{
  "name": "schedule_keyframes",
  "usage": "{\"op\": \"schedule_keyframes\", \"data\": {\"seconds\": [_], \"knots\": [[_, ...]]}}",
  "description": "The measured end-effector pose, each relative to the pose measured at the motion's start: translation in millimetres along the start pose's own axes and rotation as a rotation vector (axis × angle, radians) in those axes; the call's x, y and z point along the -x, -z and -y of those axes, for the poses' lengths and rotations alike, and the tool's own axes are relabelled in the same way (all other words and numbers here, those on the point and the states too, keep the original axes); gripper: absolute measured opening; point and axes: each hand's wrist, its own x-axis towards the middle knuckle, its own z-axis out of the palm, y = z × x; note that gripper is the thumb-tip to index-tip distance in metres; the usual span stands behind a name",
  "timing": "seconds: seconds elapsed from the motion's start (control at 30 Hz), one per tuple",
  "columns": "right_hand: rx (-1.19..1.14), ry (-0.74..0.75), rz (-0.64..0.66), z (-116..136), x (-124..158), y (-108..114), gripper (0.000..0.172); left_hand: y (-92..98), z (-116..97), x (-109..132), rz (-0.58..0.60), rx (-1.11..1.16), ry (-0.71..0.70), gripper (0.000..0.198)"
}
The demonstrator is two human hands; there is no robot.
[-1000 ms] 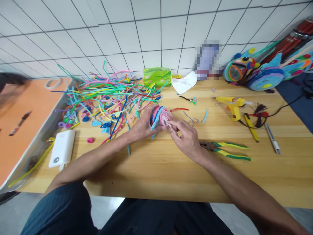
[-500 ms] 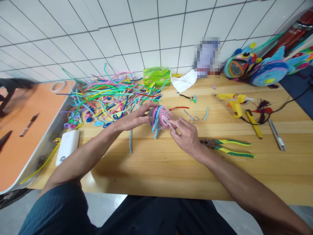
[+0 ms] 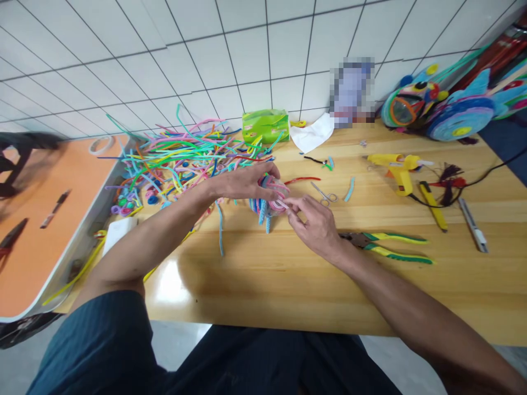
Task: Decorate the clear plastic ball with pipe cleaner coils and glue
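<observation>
A rounded craft wound from pink and blue pipe cleaners (image 3: 258, 206) rests on the wooden table, with light-blue curled strands hanging from its near side. My left hand (image 3: 251, 182) reaches over its top and far side, fingers bent round it and partly covering it. From the right, my right hand (image 3: 315, 222) pinches a pale pink pipe cleaner (image 3: 281, 203) against the craft between thumb and forefinger. Just beyond my right hand lie small scissors (image 3: 325, 195). Pliers with green and yellow handles (image 3: 395, 245) lie by my right wrist.
A heap of loose pipe cleaners (image 3: 185, 153) spreads at the back left, beside a green tissue pack (image 3: 265, 126). To the right are a yellow glue gun (image 3: 399, 170), a yellow cutter (image 3: 433, 207) and a grey cutter (image 3: 473, 226). Finished crafts (image 3: 459, 122) stand at the back right.
My left hand has shifted right and over the top of the craft, covering more of it. My right hand keeps its pinch, nearly in place. The view has shifted slightly.
</observation>
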Motion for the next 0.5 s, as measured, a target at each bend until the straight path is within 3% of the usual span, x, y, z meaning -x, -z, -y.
{"op": "schedule_keyframes", "data": {"seconds": [0.13,0.3,0.5], "knots": [[-0.089,-0.067,-0.027,-5,0,-3,0.011,0.4,1,2,0.054,0.062,0.093,0.085],[-0.194,-0.146,-0.007,-9,-1,-3,0.007,1.1,-2,11,0.077,0.080,0.139,0.084],[-0.242,-0.242,-0.045,-12,-13,11,0.007,-26.9,-7,18,-0.201,0.260,0.082,0.080]]}}
